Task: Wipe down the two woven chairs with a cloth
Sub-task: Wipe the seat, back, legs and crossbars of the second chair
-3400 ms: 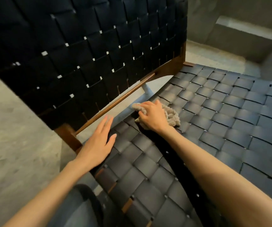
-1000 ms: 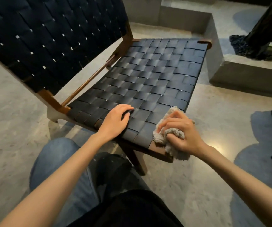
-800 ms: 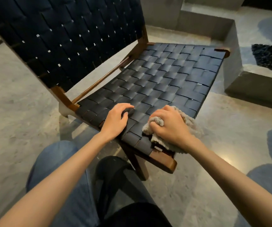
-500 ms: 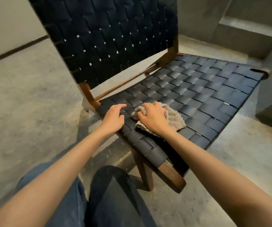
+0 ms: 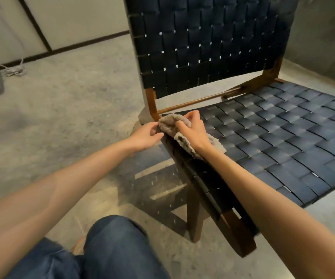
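While pressing beige cloth [image 5: 170, 122] onto woven chair [image 5: 283, 137] seat's rear corner, mid-frame, with right hand [image 5: 192, 130] curled round it, touches seat edge with loose, empty left hand [image 5: 145, 135]. Judged mid-task; no second chair visible.

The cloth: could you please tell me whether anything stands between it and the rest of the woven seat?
Nothing visible does. The right hand holds the cloth at the back corner, and the woven seat beyond it lies bare. The left hand rests at the seat's edge, clear of that path.
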A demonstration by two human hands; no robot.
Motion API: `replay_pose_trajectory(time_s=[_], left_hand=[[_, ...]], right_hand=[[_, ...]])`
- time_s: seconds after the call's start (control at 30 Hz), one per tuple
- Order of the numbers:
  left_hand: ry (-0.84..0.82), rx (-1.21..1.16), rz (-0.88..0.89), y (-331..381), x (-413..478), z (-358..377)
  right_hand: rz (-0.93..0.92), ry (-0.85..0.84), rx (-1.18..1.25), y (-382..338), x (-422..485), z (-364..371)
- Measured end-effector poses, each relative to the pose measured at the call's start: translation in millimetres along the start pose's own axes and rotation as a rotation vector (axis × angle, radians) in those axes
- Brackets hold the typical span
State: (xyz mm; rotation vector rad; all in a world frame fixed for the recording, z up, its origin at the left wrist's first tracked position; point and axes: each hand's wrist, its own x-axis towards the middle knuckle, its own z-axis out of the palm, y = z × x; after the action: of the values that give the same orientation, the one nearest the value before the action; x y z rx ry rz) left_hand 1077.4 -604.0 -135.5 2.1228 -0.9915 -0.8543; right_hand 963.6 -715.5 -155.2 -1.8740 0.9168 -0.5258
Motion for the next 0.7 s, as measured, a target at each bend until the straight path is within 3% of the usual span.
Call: replay_pose_trajectory(time_s=[0.27,0.43,0.6,0.7], left_hand=[[0.185,-0.315,0.059,-3.6,5.6,-5.7],[0.234,-0.440,0.068,-11.9,7.7,-23.3],[0.439,-0.402,0.047,-18.9,13.7,-59.9],[0.277,-0.675,-0.011,-20.6,10.6,-67.6]], right_hand=[[-0.007,-0.081,0.380,-18.1,-9.9,6.9],[-0.177,-0.038,0.226,-29.9,-5.8,4.2],[-0.326,-0.051,0.080,-60.4,7.9,11.8],[-0.333,-0.083,0.055,-71.1,16.3,26.1]])
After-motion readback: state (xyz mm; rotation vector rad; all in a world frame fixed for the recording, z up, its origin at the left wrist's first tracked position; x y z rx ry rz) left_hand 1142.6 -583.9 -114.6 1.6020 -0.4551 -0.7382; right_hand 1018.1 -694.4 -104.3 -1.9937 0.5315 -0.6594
